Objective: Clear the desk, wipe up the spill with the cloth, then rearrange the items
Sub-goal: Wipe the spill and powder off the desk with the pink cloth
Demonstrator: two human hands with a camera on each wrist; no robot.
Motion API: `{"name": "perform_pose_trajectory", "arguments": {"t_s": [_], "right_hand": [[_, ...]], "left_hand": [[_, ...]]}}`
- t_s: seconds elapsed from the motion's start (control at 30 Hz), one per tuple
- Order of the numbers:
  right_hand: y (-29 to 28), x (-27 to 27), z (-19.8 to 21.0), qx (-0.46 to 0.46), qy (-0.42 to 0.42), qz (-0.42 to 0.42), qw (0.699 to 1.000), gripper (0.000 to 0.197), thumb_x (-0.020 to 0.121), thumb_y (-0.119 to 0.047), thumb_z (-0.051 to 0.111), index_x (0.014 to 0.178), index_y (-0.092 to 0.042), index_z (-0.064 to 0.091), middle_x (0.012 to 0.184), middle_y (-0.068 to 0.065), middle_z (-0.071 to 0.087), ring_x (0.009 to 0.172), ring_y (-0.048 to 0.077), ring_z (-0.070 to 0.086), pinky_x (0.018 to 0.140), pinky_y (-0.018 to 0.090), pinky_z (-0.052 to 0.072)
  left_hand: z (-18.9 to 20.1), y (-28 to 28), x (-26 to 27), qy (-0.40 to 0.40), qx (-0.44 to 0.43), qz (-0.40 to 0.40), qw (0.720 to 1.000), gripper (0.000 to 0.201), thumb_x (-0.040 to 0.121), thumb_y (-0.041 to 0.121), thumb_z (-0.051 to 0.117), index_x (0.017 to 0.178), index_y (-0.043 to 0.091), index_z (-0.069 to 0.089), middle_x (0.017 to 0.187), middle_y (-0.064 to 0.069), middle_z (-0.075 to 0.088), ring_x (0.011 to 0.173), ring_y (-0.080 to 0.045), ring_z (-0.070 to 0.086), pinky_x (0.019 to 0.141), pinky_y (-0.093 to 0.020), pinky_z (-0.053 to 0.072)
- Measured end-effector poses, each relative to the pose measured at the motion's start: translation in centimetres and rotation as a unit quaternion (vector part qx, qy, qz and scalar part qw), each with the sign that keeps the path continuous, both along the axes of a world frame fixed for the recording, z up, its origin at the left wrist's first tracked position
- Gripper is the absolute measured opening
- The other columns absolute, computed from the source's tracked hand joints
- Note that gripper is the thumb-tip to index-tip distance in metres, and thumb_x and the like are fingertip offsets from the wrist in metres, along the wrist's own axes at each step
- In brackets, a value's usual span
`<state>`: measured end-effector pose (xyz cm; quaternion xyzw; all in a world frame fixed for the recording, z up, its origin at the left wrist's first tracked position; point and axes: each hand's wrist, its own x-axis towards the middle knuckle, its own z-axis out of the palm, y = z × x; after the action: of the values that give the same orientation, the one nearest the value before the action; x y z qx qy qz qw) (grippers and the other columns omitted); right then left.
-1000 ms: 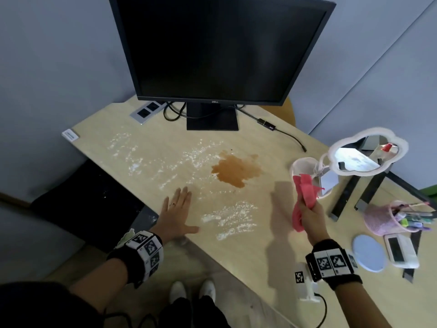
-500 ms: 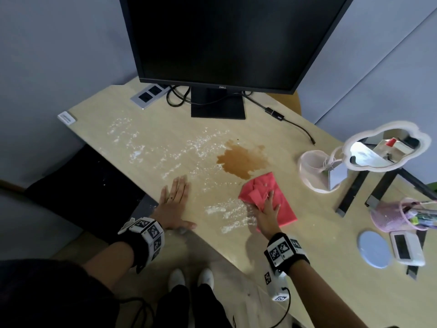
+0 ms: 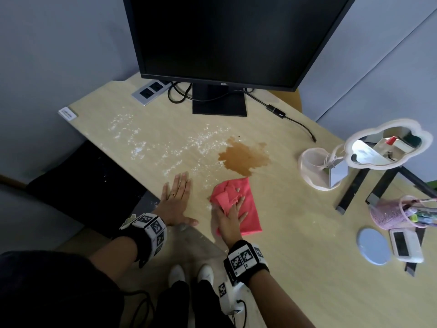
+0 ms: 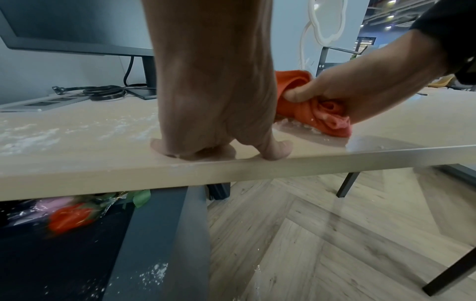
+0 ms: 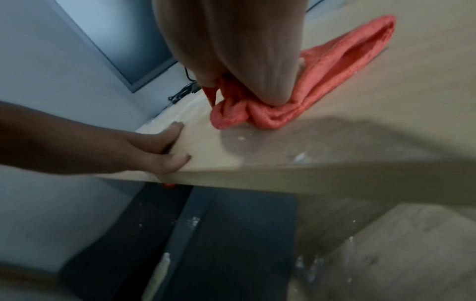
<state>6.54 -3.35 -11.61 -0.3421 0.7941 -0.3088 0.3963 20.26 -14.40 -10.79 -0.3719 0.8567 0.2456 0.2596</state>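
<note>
A brown spill [image 3: 243,157] lies on the wooden desk [image 3: 307,268] in front of the monitor, with white powder [image 3: 203,147] streaked to its left. Just below the spill sits the red cloth [image 3: 248,209], partly bunched. My right hand [image 3: 231,216] presses on it, fingers spread on top. In the left wrist view its thumb [image 4: 296,95] hooks into the bunched fold of the cloth [image 4: 324,116]. A damp patch trails before the cloth [image 5: 335,61]. My left hand [image 3: 176,200] lies flat on the desk beside it, at the front edge, holding nothing.
A monitor [image 3: 224,39] stands at the back with a power strip [image 3: 151,92] and cables. At the right are a cloud-shaped mirror [image 3: 383,143], a pink pen holder [image 3: 390,214], a blue disc [image 3: 373,246] and a white device [image 3: 405,245]. Flowers [image 4: 72,215] lie below the desk.
My right hand brought the cloth down from the air onto the desk and slid it left toward the front edge; the powder streaks there are gone. The left hand stayed put.
</note>
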Motion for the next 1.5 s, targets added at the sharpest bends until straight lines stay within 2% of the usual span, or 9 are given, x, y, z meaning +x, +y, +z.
{"name": "perform_pose_trajectory", "arguments": {"t_s": [0.13, 0.4, 0.47, 0.6, 0.93, 1.2, 1.3, 1.37, 1.5], "right_hand": [[0.1, -0.5, 1.3, -0.006, -0.252, -0.164, 0.954, 0.038, 0.090, -0.047, 0.050, 0.111, -0.016, 0.053, 0.103, 0.011, 0.057, 0.092, 0.030, 0.061, 0.078, 0.040, 0.051], [2.5, -6.2, 2.6, -0.040, -0.180, -0.129, 0.974, 0.019, 0.097, -0.014, 0.041, 0.085, -0.014, 0.056, 0.061, -0.003, 0.052, 0.052, 0.008, 0.051, 0.055, 0.022, 0.042], [2.3, -5.4, 1.2, -0.022, -0.141, -0.095, 0.985, 0.013, 0.092, -0.021, 0.048, 0.092, -0.015, 0.060, 0.074, -0.002, 0.065, 0.072, 0.008, 0.063, 0.080, 0.033, 0.049], [1.3, -2.0, -1.4, -0.007, 0.083, 0.097, 0.992, 0.064, 0.080, -0.046, 0.032, 0.140, -0.023, 0.039, 0.144, -0.014, 0.022, 0.140, 0.009, -0.001, 0.110, 0.034, -0.022], [3.0, -2.4, -1.9, -0.092, 0.206, 0.364, 0.904, 0.057, 0.092, -0.027, 0.038, 0.147, -0.019, 0.026, 0.154, -0.009, 0.010, 0.143, 0.004, -0.017, 0.115, 0.030, -0.021], [6.4, -5.9, -0.6, -0.081, 0.139, 0.401, 0.902, 0.051, 0.089, -0.033, 0.034, 0.139, -0.024, 0.042, 0.149, -0.013, 0.027, 0.144, 0.005, 0.003, 0.117, 0.027, -0.010], [7.8, -6.4, 0.5, -0.018, 0.042, 0.272, 0.961, 0.046, 0.095, -0.027, 0.031, 0.135, -0.013, 0.048, 0.142, -0.002, 0.046, 0.136, 0.006, 0.032, 0.117, 0.027, 0.015], [8.6, -6.7, 1.4, -0.006, -0.074, 0.087, 0.993, 0.032, 0.100, -0.013, 0.033, 0.106, 0.004, 0.059, 0.087, 0.014, 0.070, 0.078, 0.014, 0.067, 0.075, 0.030, 0.052], [10.6, -7.9, 1.2, -0.064, -0.047, -0.136, 0.987, 0.031, 0.095, 0.006, 0.034, 0.080, -0.006, 0.059, 0.061, 0.002, 0.056, 0.054, 0.015, 0.049, 0.052, 0.027, 0.039]], "left_hand": [[-0.1, -0.1, 0.1, -0.003, 0.000, -0.001, 1.000, 0.148, 0.039, 0.101, 0.009, 0.140, 0.000, -0.030, 0.140, -0.016, -0.047, 0.127, -0.029, -0.042, 0.114, -0.057, -0.011], [0.2, 0.4, 0.4, 0.027, -0.017, 0.011, 0.999, 0.130, 0.070, 0.076, 0.051, 0.144, 0.002, -0.027, 0.150, -0.016, -0.038, 0.140, -0.033, -0.032, 0.115, -0.054, -0.012], [0.1, 0.4, 0.4, 0.032, -0.018, 0.012, 0.999, 0.130, 0.069, 0.077, 0.050, 0.144, 0.002, -0.026, 0.150, -0.016, -0.037, 0.140, -0.033, -0.031, 0.115, -0.054, -0.011], [0.2, 0.2, 0.3, 0.028, -0.003, 0.000, 1.000, 0.142, 0.046, 0.092, 0.024, 0.143, 0.002, -0.026, 0.146, -0.014, -0.042, 0.136, -0.031, -0.036, 0.113, -0.056, -0.013], [-0.1, -0.3, 0.3, 0.000, -0.004, -0.012, 1.000, 0.156, 0.020, 0.097, -0.016, 0.144, 0.002, -0.024, 0.147, -0.016, -0.039, 0.132, -0.030, -0.037, 0.113, -0.056, -0.011], [-0.3, 0.0, 0.3, 0.025, 0.006, -0.002, 1.000, 0.141, 0.047, 0.091, 0.028, 0.142, 0.002, -0.028, 0.139, -0.011, -0.048, 0.134, -0.031, -0.039, 0.115, -0.058, -0.011], [-0.1, 0.0, 0.4, 0.031, 0.015, 0.002, 0.999, 0.136, 0.060, 0.084, 0.043, 0.142, 0.003, -0.029, 0.139, -0.011, -0.048, 0.137, -0.032, -0.037, 0.114, -0.057, -0.013], [-0.1, 0.1, 0.3, 0.031, 0.010, 0.004, 0.999, 0.133, 0.066, 0.079, 0.049, 0.142, 0.002, -0.029, 0.143, -0.012, -0.046, 0.138, -0.033, -0.035, 0.114, -0.056, -0.013], [0.0, 0.2, 0.4, 0.027, 0.012, 0.003, 1.000, 0.136, 0.059, 0.084, 0.041, 0.142, 0.003, -0.028, 0.148, -0.015, -0.041, 0.139, -0.033, -0.034, 0.116, -0.057, -0.012]]}}
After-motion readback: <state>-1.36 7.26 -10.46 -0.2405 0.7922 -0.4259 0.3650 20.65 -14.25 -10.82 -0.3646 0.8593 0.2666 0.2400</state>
